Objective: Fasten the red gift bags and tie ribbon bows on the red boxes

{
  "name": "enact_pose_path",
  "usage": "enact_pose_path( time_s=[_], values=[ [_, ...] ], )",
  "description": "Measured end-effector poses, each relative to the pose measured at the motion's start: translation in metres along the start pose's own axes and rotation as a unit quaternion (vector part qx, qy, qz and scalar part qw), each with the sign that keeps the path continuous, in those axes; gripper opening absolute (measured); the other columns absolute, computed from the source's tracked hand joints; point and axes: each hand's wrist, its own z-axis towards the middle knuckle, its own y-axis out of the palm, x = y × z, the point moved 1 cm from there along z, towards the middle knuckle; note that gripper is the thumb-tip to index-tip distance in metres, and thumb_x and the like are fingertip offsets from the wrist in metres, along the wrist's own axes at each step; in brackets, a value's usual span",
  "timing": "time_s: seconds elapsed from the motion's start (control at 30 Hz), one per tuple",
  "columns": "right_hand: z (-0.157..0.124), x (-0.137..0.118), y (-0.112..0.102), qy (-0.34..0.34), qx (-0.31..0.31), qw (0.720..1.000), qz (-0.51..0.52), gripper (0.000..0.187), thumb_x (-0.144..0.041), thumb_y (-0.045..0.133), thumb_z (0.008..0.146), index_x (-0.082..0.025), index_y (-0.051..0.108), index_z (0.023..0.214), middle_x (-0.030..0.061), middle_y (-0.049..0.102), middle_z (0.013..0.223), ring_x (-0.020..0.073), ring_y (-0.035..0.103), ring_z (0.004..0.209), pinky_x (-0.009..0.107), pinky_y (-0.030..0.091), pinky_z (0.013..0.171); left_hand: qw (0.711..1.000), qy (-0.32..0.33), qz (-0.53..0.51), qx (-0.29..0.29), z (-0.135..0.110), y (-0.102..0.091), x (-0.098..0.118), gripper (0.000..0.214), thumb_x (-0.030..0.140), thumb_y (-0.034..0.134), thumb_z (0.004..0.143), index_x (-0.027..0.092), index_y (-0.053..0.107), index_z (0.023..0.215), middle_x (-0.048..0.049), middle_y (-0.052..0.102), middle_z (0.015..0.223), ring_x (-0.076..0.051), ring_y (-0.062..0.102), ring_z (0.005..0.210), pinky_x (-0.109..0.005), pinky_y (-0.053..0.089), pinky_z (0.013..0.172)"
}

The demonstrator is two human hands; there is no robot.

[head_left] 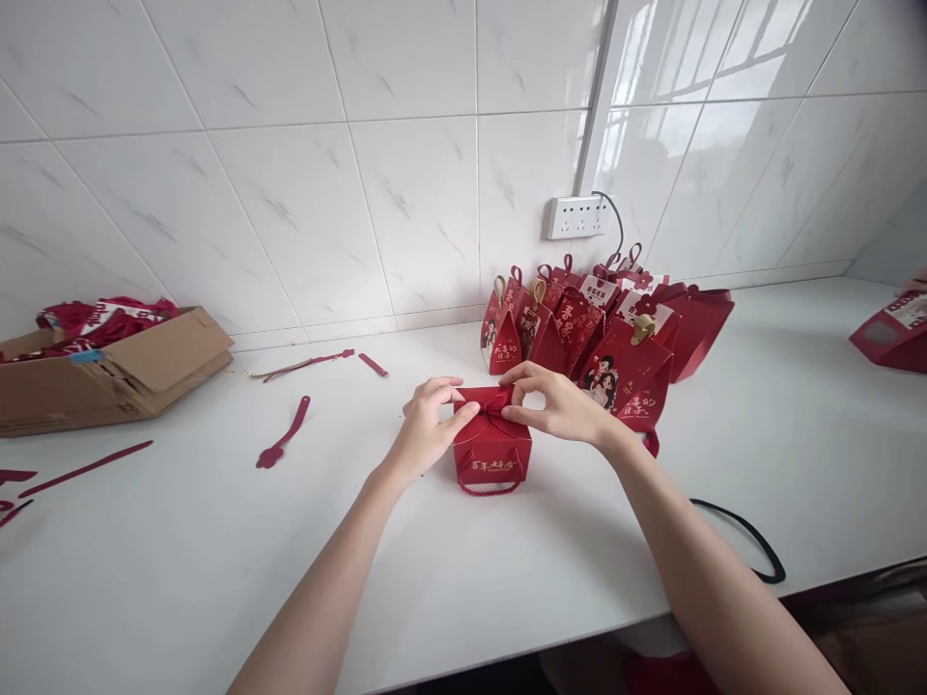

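Both hands at the top of a small red box (492,452), upright on the counter (217,569).
Left hand (429,417) and right hand (556,403) come in from opposite sides; on each, the thumb and forefinger are curved and nearly closed, pinching the folded top by its dark red central tie. Gold lettering on the box's near face; twisted red cord handle (492,491) hanging below it. Just beyond the right hand, a cluster of peaked red boxes (632,372) with looped tops, standing near the tiled wall. Off to the left, loose dark red strips (292,434) and a cardboard box (155,372) filled with red pieces. Black band (757,542) right of the right forearm.
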Motion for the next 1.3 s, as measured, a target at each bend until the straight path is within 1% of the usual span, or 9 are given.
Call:
enact_pose_path(
  time_s=[0.13, 0.3, 0.4, 0.53, 0.6, 0.7, 0.83, 1.03, 1.3],
  values=[
    [0.001, 0.001, 0.000, -0.007, 0.008, 1.000, 0.001, 0.021, -0.029, 0.058, 0.079, -0.018, 0.055, 0.062, 0.0069, 0.058, 0.110, 0.0207, 0.059, 0.099, 0.037, 0.043, 0.089, 1.000, 0.003, 0.011, 0.000, 0.001, 0.001, -0.001, 0.022, 0.040, 0.050, 0.082, 0.022, 0.051, 0.070, -0.0033, 0.055, 0.123, -0.024, 0.042, 0.123, -0.046, 0.029, 0.105],
    [0.002, -0.008, -0.001, -0.041, 0.033, 0.999, -0.012, 0.017, -0.020, 0.062, 0.077, -0.018, 0.056, 0.061, 0.0067, 0.061, 0.104, 0.0172, 0.061, 0.093, 0.031, 0.044, 0.087, 0.999, 0.029, 0.027, 0.028, 0.004, 0.000, -0.005, 0.024, 0.044, 0.050, 0.078, 0.022, 0.052, 0.069, -0.0046, 0.058, 0.117, -0.026, 0.046, 0.119, -0.046, 0.031, 0.104],
    [0.004, -0.008, 0.000, -0.022, 0.031, 0.999, -0.006, 0.018, -0.023, 0.064, 0.076, -0.017, 0.056, 0.061, 0.0062, 0.061, 0.104, 0.0165, 0.061, 0.093, 0.030, 0.045, 0.086, 0.999, 0.008, 0.019, 0.032, 0.008, 0.001, -0.011, 0.028, 0.051, 0.051, 0.075, 0.023, 0.055, 0.069, -0.0040, 0.057, 0.119, -0.029, 0.044, 0.120, -0.048, 0.032, 0.103],
    [0.006, -0.003, 0.001, -0.013, 0.039, 0.999, -0.012, 0.016, -0.026, 0.065, 0.077, -0.018, 0.059, 0.065, 0.0068, 0.058, 0.108, 0.0175, 0.058, 0.102, 0.032, 0.042, 0.091, 0.999, -0.015, 0.002, 0.028, 0.011, 0.005, -0.014, 0.032, 0.056, 0.050, 0.072, 0.024, 0.055, 0.068, -0.0037, 0.055, 0.123, -0.031, 0.043, 0.121, -0.050, 0.036, 0.100],
    [0.005, -0.002, 0.000, -0.013, 0.044, 0.999, -0.011, 0.015, -0.028, 0.066, 0.077, -0.018, 0.061, 0.068, 0.0074, 0.058, 0.109, 0.0177, 0.058, 0.103, 0.032, 0.042, 0.092, 0.999, -0.006, -0.001, 0.033, 0.011, 0.007, -0.014, 0.032, 0.054, 0.051, 0.073, 0.023, 0.054, 0.067, -0.0043, 0.056, 0.122, -0.030, 0.044, 0.120, -0.049, 0.036, 0.100],
    [0.004, 0.000, -0.002, -0.025, 0.040, 0.999, -0.011, 0.019, -0.034, 0.066, 0.077, -0.018, 0.061, 0.069, 0.0078, 0.058, 0.107, 0.0183, 0.059, 0.101, 0.033, 0.042, 0.091, 0.999, 0.014, -0.013, 0.035, 0.009, 0.011, -0.014, 0.028, 0.051, 0.051, 0.074, 0.023, 0.054, 0.070, -0.0050, 0.058, 0.118, -0.027, 0.046, 0.118, -0.046, 0.035, 0.102],
    [0.003, 0.003, -0.001, -0.030, 0.029, 0.999, -0.005, 0.019, -0.032, 0.065, 0.076, -0.018, 0.059, 0.066, 0.0077, 0.058, 0.109, 0.0198, 0.059, 0.100, 0.034, 0.043, 0.090, 0.999, 0.027, -0.007, 0.033, 0.006, 0.012, -0.012, 0.022, 0.044, 0.053, 0.077, 0.023, 0.052, 0.071, -0.0043, 0.057, 0.118, -0.025, 0.046, 0.119, -0.044, 0.033, 0.103],
    [0.003, 0.005, -0.001, -0.002, 0.021, 1.000, 0.014, 0.018, -0.033, 0.063, 0.077, -0.019, 0.059, 0.066, 0.0071, 0.058, 0.113, 0.0219, 0.058, 0.102, 0.038, 0.043, 0.091, 0.999, 0.020, -0.008, 0.024, 0.002, 0.007, -0.007, 0.020, 0.041, 0.053, 0.079, 0.022, 0.053, 0.071, -0.0044, 0.056, 0.122, -0.025, 0.044, 0.122, -0.046, 0.031, 0.105],
    [0.003, 0.009, -0.004, 0.010, 0.025, 0.999, 0.018, 0.019, -0.034, 0.062, 0.077, -0.019, 0.061, 0.066, 0.0070, 0.058, 0.114, 0.0220, 0.058, 0.104, 0.038, 0.042, 0.092, 1.000, 0.001, -0.015, 0.009, 0.002, 0.004, -0.006, 0.021, 0.042, 0.054, 0.079, 0.022, 0.055, 0.072, -0.0046, 0.052, 0.128, -0.026, 0.038, 0.127, -0.049, 0.028, 0.106]
  ],
)
